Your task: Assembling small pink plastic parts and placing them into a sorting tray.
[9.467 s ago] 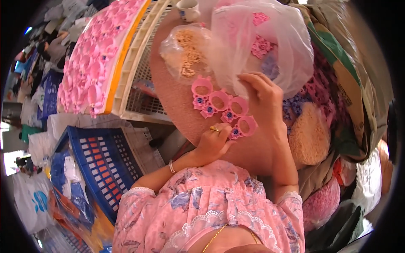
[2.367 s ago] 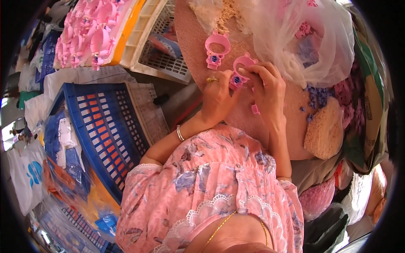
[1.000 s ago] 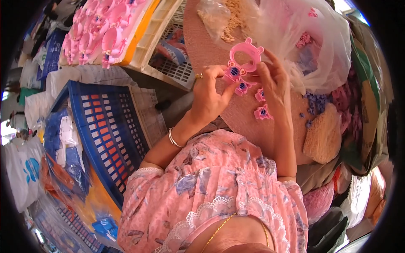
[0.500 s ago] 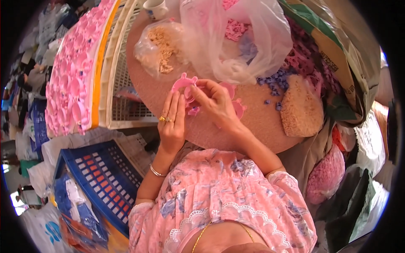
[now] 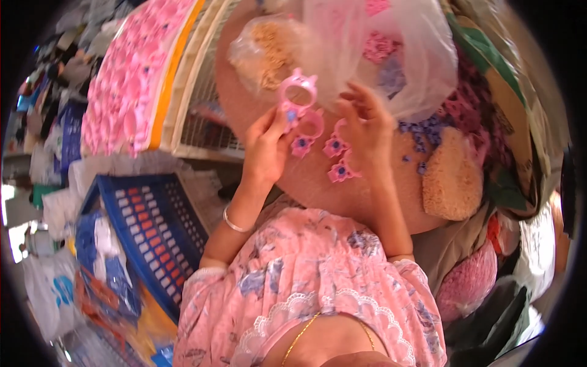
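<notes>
A person in a pink floral garment lifts a pink ring-shaped piece [image 5: 298, 95] with small ears above a round, pinkish worktop [image 5: 306, 183], the left hand [image 5: 264, 147] pinching its lower end between thumb and fingers, near a blue inset. Half a second ago both hands met at a piece; now the right hand [image 5: 367, 125] has come away, blurred, its fingers curved and spread apart, with nothing visible in its grasp. The raised piece stands beyond the left hand's fingertips, its ring pointing away from the wearer, well apart from the right hand. Some nine seconds earlier, four such pieces lay in a row on the worktop; now one is held up while three lie below. A second pink piece [image 5: 310, 127] sits just beside the left hand, to its right. Two more pink pieces [image 5: 338, 160] lie by the right hand, which partly hides them; whether it touches them cannot be told. Beyond the hands rest a clear bag of tan bits [image 5: 269, 55] and a larger translucent bag [image 5: 428, 61] with pink bits inside. Loose blue bits [image 5: 422, 134] and a tan bundle [image 5: 452, 177] lie to the right. At left, more pink pieces crowd a yellow-edged tray [image 5: 170, 98], near a blue basket [image 5: 147, 226].
</notes>
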Demonstrator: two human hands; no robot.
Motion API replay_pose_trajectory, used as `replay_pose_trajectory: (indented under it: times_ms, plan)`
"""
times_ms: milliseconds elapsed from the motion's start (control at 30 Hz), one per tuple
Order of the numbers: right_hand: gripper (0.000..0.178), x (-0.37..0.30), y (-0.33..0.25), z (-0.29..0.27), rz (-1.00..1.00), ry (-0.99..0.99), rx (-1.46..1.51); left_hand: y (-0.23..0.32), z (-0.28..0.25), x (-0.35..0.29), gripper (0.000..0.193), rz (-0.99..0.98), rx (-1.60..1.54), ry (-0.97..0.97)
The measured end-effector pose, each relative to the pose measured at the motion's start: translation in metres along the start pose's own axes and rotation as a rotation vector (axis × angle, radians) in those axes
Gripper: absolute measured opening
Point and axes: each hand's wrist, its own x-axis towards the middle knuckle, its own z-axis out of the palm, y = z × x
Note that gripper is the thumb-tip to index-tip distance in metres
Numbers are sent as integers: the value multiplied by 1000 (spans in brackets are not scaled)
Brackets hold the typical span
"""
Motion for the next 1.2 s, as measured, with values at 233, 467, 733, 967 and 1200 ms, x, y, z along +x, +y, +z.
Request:
replay_pose_trajectory:
  times_ms: [233, 467, 733, 967, 1200]
  plan:
    - [38, 9, 2, 15, 155, -194, 328, 3, 1, -1, 25, -106, -88, -53]
    - [20, 22, 6, 4, 138, -296, 144, 0, -16, -8, 26, 121, 151, -13]
    - [18, 162, 110, -53, -374, 52, -1039, 2, -29, 0, 22, 32, -37, 83]
    - [11, 154, 151, -34, -453, -4, -1107, 5, -24, 5, 19, -26, -78, 71]
    - [13, 107, 70, -53, -115, 32, -72, 5, -26, 8, 20, -36, -155, 52]
